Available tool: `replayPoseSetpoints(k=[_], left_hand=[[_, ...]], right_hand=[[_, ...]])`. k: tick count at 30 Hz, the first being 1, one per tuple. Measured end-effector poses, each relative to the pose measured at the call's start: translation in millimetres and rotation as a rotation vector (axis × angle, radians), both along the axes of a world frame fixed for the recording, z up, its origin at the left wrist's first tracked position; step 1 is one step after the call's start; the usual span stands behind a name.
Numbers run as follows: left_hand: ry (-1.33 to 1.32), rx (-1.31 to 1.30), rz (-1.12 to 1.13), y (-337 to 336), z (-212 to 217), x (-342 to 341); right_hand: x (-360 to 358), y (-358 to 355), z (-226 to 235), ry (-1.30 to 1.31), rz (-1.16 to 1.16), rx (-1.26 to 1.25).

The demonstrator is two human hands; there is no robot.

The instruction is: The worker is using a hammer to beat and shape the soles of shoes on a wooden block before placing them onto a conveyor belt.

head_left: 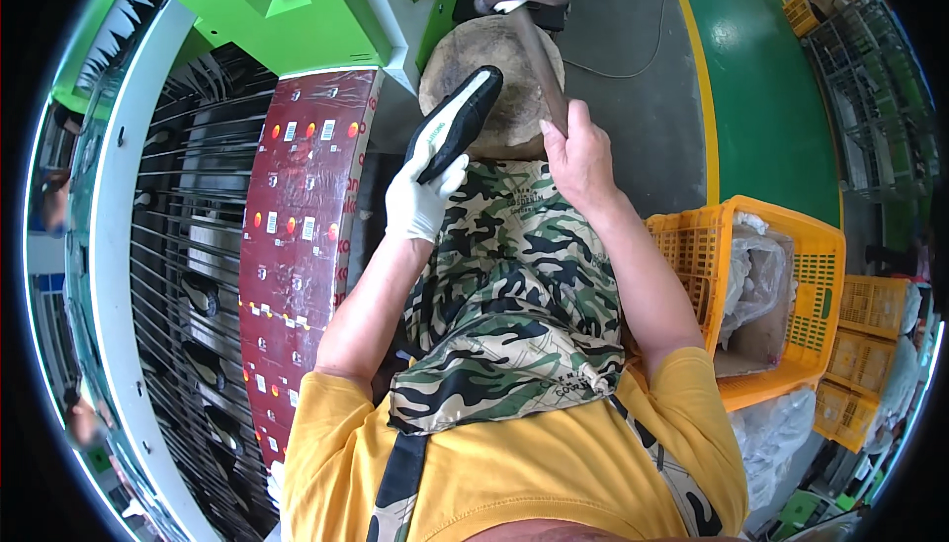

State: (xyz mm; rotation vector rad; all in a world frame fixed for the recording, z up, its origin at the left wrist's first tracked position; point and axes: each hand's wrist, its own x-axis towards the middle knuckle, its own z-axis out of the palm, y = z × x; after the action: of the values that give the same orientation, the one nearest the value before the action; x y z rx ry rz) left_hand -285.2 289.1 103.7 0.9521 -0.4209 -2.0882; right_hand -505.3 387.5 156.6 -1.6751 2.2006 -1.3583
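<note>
A black shoe point(479, 107), its white underside strip facing up, is gripped at one end by my left hand point(415, 201), which wears a white glove. The shoe is held tilted over the near left part of a round wooden block point(460, 52). My bare right hand point(581, 161) is closed around the wooden handle of a hammer point(539, 52). The hammer's head is at the far side, above the block's far edge. A gap separates hammer and shoe. Below both hands, a camouflage apron point(509, 295) covers my lap.
Left stand a dark red, tape-wrapped box point(301, 206) and a green machine point(287, 23) with a red button. Beyond it, black shoes point(203, 295) sit on a rod rack point(188, 235). At right is an orange crate point(830, 275) with plastic bags. A cable point(643, 65) crosses the floor.
</note>
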Motion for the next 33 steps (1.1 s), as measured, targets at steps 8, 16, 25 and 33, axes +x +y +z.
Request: replayPoseSetpoints(k=[8,16,25,33], left_hand=[[0.021,0.002,-0.018,-1.0,-16.7,-2.5],[-0.072,-0.071,-0.041,14.3,-4.6,-7.0],[-0.017,-0.051,-0.033,9.1,-10.7,-2.8],[-0.052,-0.023,-0.035,5.3,-2.0,-6.8]], right_hand=[[-30.4,-2.8,48.0,-0.174,-0.073,0.133],[-20.6,-7.1,6.1,0.014,-0.087,0.049],[-26.5,-5.2,116.6,-0.204,0.067,-0.411],[-20.8,3.4,-8.9,0.026,-0.004,0.211]])
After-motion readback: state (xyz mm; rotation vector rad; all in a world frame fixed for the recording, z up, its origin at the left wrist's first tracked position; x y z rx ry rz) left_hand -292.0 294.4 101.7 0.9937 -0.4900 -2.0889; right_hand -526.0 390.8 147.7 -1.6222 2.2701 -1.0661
